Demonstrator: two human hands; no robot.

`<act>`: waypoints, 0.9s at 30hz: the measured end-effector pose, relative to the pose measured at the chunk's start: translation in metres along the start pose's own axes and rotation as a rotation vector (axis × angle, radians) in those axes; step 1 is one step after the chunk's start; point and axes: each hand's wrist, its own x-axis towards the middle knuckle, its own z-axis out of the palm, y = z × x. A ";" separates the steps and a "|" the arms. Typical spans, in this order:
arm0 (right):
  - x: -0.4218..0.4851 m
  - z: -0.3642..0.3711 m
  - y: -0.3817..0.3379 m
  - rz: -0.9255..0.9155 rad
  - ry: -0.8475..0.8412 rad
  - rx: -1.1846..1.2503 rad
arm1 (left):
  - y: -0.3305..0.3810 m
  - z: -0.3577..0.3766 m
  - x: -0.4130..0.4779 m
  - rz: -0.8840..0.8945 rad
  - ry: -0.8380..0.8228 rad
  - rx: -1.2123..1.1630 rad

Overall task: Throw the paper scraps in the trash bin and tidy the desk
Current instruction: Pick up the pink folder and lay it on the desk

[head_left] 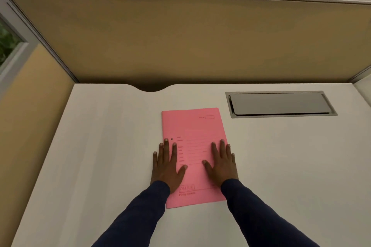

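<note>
Pink folder (195,146): we find it lying flat on the surface (281,166), roughly midway between the left and right edges and nearer the front edge than the rear. Its long axis runs front to rear, leaning slightly left toward the rear; the printed heading sits at the rear end and a stamped mark at the front end. We cannot read the printing, which is too blurred. We cannot tell whether anything lies inside or under it.

We note the left hand (167,166) palm down with fingers spread, straddling the folder's left edge: thumb and two fingers on the pink, the outer fingers on the bare surface. The right hand (221,163) lies flat likewise, fingers spread, on the folder's right half, its outer fingers at the right edge. Neither grip pinches anything. Both dark blue sleeves (259,212) are cut off at the lower border and hide parts of the folder's front corners.

A grey hatch (281,104) is set into the surface at the rear right. A tan partition (180,42) stands along the rear edge.
</note>
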 end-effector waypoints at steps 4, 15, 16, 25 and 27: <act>0.033 -0.012 -0.008 -0.008 0.024 -0.012 | -0.006 -0.012 0.034 0.002 0.014 0.017; 0.094 -0.034 -0.023 0.000 0.022 -0.004 | -0.015 -0.034 0.101 0.001 -0.009 0.042; 0.097 -0.034 -0.023 -0.001 0.020 -0.007 | -0.015 -0.035 0.103 -0.003 -0.015 0.042; 0.083 -0.037 -0.020 0.030 0.077 0.105 | -0.018 -0.046 0.099 0.002 -0.021 -0.050; 0.063 -0.034 -0.014 0.058 0.061 0.122 | -0.019 -0.046 0.084 -0.004 -0.040 -0.088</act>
